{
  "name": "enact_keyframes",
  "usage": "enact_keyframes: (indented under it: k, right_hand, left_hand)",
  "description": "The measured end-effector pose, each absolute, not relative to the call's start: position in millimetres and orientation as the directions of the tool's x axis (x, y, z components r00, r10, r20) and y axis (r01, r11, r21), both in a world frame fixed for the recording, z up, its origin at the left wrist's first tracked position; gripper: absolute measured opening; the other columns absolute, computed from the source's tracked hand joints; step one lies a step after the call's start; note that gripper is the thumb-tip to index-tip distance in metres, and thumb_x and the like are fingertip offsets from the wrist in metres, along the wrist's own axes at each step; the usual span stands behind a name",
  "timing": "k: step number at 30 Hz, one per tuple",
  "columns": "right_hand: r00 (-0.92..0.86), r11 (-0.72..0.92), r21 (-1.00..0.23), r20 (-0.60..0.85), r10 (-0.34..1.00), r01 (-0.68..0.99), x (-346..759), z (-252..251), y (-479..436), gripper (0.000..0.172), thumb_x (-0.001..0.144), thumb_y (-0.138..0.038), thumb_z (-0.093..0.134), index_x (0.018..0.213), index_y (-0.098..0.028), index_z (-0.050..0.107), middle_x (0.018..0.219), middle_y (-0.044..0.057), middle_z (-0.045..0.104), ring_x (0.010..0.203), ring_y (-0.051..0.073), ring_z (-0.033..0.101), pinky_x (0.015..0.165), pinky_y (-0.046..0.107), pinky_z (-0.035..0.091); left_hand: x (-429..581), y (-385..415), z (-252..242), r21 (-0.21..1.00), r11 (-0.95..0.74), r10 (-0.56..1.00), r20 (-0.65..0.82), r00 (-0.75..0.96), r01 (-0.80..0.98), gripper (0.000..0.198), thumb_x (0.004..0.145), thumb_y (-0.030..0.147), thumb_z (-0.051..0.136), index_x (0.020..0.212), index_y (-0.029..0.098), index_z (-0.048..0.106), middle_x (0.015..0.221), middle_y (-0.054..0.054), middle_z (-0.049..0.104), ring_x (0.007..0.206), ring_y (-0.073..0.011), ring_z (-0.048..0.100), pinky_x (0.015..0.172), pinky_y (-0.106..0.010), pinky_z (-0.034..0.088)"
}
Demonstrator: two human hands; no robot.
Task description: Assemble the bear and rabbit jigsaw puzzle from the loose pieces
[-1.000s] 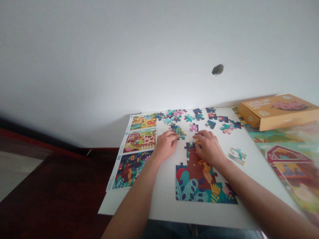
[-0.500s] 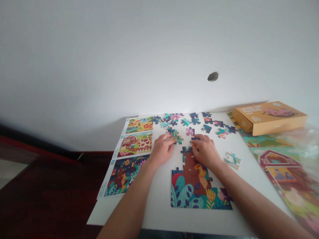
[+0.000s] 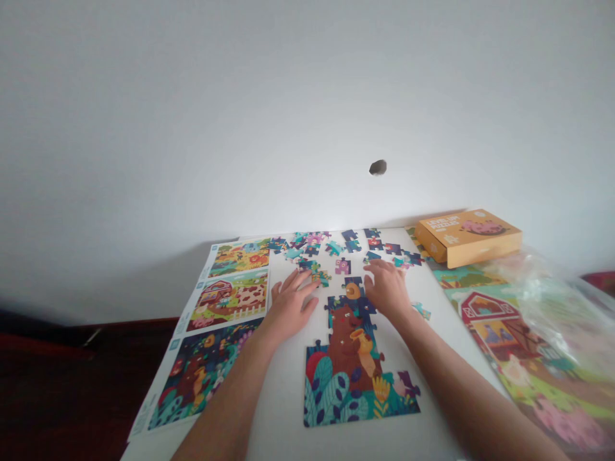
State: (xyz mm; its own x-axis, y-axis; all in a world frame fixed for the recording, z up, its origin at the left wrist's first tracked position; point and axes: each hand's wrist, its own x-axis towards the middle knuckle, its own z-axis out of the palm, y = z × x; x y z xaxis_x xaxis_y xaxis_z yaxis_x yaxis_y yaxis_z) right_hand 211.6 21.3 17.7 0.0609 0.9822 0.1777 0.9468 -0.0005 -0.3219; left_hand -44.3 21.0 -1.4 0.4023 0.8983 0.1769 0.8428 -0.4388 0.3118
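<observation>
A partly joined jigsaw puzzle (image 3: 343, 358) lies on the white table, showing a brown bear among dark leaves. Above the bear's head is a puzzle piece with a round yellow shape (image 3: 353, 290). My left hand (image 3: 291, 304) rests palm down left of the puzzle, fingers spread, its fingertips by loose green-blue pieces (image 3: 321, 275). Right of the puzzle's top, my right hand (image 3: 388, 288) has its thumb and forefinger apart. Its fingertips are close to a dark blue piece (image 3: 372, 256). A pink-purple piece (image 3: 343, 266) lies between the hands.
Several loose pieces (image 3: 314, 238) are scattered along the table's back edge, against the white wall. A printed picture sheet (image 3: 230, 298) lies at left. At right, an orange puzzle box (image 3: 485, 240) stands behind a farm picture (image 3: 514, 346) and clear plastic wrap (image 3: 552, 307).
My right hand has moved off the puzzle's top edge towards the loose pieces, uncovering the yellow-shape piece. My left hand's fingers have spread. The whole view has shifted.
</observation>
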Motion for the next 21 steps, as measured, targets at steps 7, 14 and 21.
enact_keyframes:
  k: [7,14,21]
  right_hand:
    - [0.228,-0.229,-0.168,-0.023,0.973,0.959,289,26,101,0.045,0.084,-0.025,0.059,0.129,-0.020,0.063,0.131,0.014,0.060,0.120,0.033,0.055,0.094,0.040,0.045]
    - [0.146,-0.169,-0.143,-0.155,0.977,0.975,315,34,142,0.037,0.069,-0.034,0.080,0.101,-0.017,0.075,0.101,0.012,0.073,0.103,0.029,0.065,0.084,0.032,0.049]
    - [0.228,-0.246,-0.172,-0.121,0.966,0.954,307,45,162,0.028,0.076,-0.023,0.070,0.102,-0.013,0.074,0.096,0.015,0.075,0.096,0.026,0.070,0.079,0.028,0.050]
  left_hand:
    - [-43,23,-5,0.297,-0.409,0.912,0.134,0.387,0.863,0.041,0.095,0.030,0.047,0.134,0.034,0.058,0.155,-0.003,0.042,0.144,-0.0308,0.033,0.113,-0.060,0.028]
    - [-42,23,-3,0.321,-0.394,0.918,0.105,0.382,0.861,0.043,0.094,0.029,0.047,0.136,0.034,0.057,0.156,-0.003,0.040,0.146,-0.0314,0.029,0.113,-0.062,0.024]
    - [-39,20,-2,0.329,-0.383,0.924,0.113,0.366,0.863,0.043,0.093,0.027,0.048,0.134,0.035,0.057,0.155,-0.002,0.042,0.145,-0.0307,0.030,0.114,-0.061,0.024]
